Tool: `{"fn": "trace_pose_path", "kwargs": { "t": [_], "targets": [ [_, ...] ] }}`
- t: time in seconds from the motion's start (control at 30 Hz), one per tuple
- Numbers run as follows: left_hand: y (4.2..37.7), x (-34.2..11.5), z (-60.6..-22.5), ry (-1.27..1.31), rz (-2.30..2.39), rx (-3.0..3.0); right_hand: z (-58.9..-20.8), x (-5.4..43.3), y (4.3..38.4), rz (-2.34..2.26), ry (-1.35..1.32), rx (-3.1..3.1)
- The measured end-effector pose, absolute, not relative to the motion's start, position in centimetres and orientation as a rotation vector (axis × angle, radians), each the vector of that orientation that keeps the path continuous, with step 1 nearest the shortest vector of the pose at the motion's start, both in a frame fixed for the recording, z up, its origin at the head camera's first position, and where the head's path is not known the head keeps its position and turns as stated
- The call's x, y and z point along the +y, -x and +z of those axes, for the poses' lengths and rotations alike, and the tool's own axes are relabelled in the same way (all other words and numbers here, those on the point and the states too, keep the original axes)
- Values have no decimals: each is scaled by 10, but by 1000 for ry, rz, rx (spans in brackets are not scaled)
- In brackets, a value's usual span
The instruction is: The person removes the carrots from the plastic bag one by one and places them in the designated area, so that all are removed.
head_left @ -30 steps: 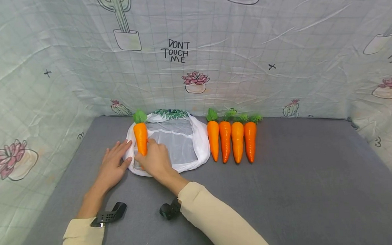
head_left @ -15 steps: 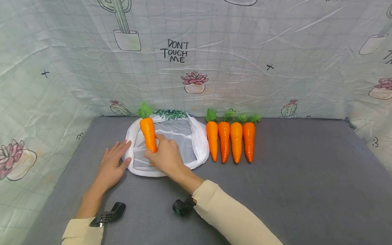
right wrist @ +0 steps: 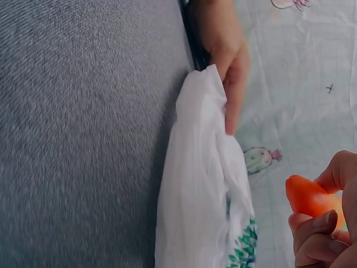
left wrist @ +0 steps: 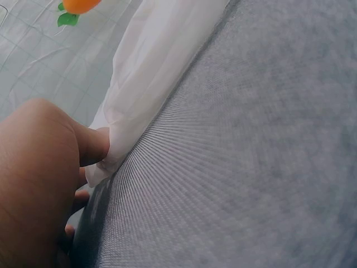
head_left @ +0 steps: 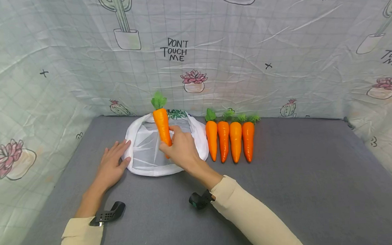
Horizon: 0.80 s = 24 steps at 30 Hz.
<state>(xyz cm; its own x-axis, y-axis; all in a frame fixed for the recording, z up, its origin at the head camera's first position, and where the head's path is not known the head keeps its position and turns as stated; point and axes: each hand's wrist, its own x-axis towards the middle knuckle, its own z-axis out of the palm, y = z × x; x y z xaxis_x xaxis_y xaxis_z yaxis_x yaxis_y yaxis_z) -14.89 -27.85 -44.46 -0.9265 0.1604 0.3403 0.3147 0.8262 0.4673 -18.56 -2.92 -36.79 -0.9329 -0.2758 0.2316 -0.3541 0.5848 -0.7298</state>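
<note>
My right hand [head_left: 183, 147] pinches an orange carrot [head_left: 162, 125] by its lower part, thumb on one side and fingers on the other. The carrot's green leaves point up and away, and it is held above a white bag [head_left: 152, 171] with a green leaf print. The bag stands low with its mouth spread wide, showing a sheer grey inside. At its left edge rests my left hand [head_left: 112, 167], fingers straight and thumb spread. In the left wrist view, the thumb [left wrist: 92, 146] touches the bag's white side.
Several carrots lie in a row just right of the bag; the nearest carrot [head_left: 212, 140] is close to the bag's edge. A grey cloth [head_left: 302, 183] covers the table. A printed curtain [head_left: 239, 61] hangs along the back and both sides.
My right hand has moved right across the bag with the carrot, away from the left edge and slightly up. The left hand has stayed in place on the bag's edge.
</note>
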Motion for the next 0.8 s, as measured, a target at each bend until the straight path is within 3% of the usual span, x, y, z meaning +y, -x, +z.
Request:
{"fn": "trace_pose_path", "kwargs": {
  "t": [0.8],
  "targets": [
    [155, -281, -446, 373, -767, -2741, -364, 57, 193, 1199, -357, -2637]
  ]
}}
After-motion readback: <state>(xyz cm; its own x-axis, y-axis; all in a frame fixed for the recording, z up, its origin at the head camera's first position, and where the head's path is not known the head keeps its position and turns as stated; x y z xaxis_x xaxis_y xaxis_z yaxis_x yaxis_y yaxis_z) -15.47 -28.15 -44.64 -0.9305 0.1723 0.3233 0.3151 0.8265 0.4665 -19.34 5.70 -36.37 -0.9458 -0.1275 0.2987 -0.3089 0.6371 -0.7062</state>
